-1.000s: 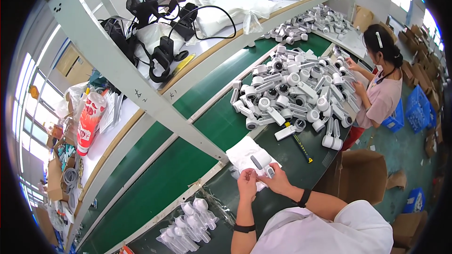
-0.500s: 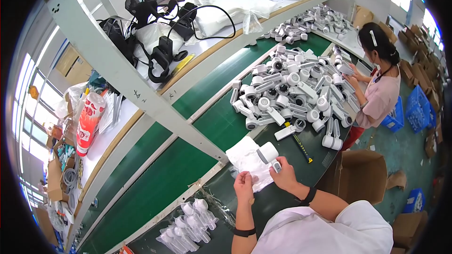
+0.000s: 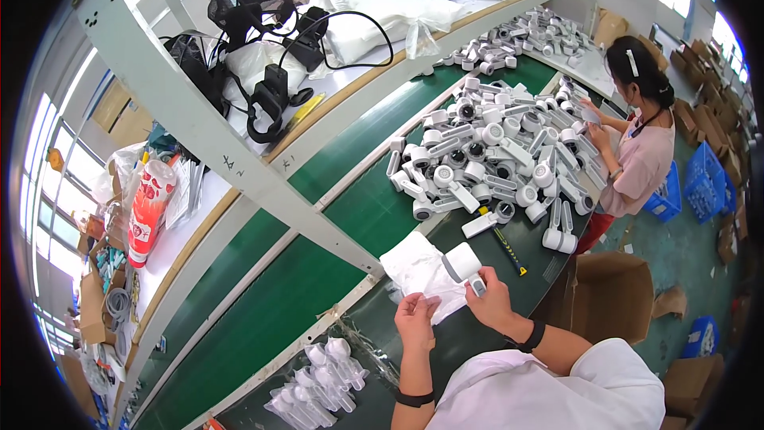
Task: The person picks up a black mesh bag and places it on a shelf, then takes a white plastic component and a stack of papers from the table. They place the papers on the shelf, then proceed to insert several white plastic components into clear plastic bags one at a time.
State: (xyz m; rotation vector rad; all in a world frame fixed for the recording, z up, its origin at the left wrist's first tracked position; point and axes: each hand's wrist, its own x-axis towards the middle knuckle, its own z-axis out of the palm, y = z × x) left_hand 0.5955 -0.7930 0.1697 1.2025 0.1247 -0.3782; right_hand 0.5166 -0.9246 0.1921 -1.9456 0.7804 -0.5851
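Observation:
My right hand [image 3: 493, 302] grips the short grey-and-white handle of a white handheld device [image 3: 461, 261] with a drum-shaped head. The head is raised over the right side of a stack of thin white plastic bags [image 3: 410, 263] on the dark green bench. At the stack's near edge, my left hand [image 3: 415, 320] has thumb and fingertips pinched together on a bag. Left of it lie several similar devices in clear bags [image 3: 318, 382], in a row. Beyond the stack rises a large heap of unbagged white devices [image 3: 493, 143].
A yellow-and-black utility knife [image 3: 509, 251] rests beside a loose device. A slanting white shelf post [image 3: 231, 151] stands at left, next to a green conveyor belt [image 3: 263, 302]. An open cardboard box [image 3: 609, 295] is at right. A co-worker [image 3: 641, 143] handles a device beyond the heap.
The device in my right hand has shifted slightly right and turned a little. My left hand moves slightly right and down, fingers still pinched. The co-worker's hands have moved slightly.

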